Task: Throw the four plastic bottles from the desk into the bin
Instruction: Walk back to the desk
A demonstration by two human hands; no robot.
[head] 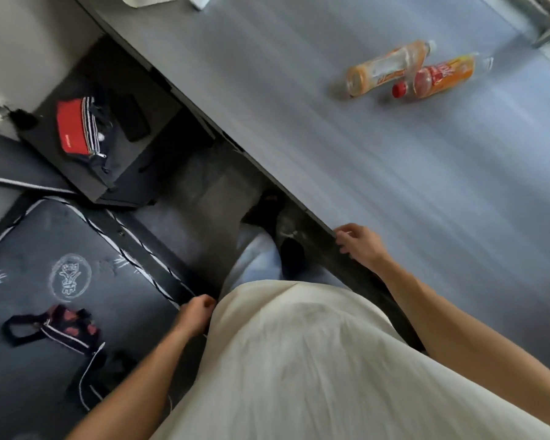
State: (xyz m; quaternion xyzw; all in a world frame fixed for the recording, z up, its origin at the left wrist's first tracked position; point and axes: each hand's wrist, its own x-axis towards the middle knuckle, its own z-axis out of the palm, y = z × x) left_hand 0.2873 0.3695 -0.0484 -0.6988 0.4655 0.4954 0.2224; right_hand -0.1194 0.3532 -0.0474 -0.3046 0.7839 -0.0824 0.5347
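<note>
Grey and wide, the desk [394,192] fills the right side of the view, seen from above by a standing person in a pale shirt. Two plastic bottles are counted on it, both lying on their sides and touching near the far right: an orange-labelled bottle [385,69] and a red-capped bottle [438,78] with an orange and red label, its neck end crossing under the first one. Four bottles are named in the task, so two are not accounted for; whether they have already been thrown away cannot be told, since no bin is seen anywhere in view. At least these two are judged to be left.

Neither hand holds anything. The right hand [361,244] is rested at the near edge of the desk with its fingers loosely curled, well apart from the bottles. The left hand [196,315] is hung beside the shirt, fingers curled inward and empty.

To the left, below the desk, a dark low shelf [159,173] is seen with one red and navy pouch [83,128] on it, and one small patterned bag [61,325] is laid on a dark mat [38,242]. The view is smeared by motion.
</note>
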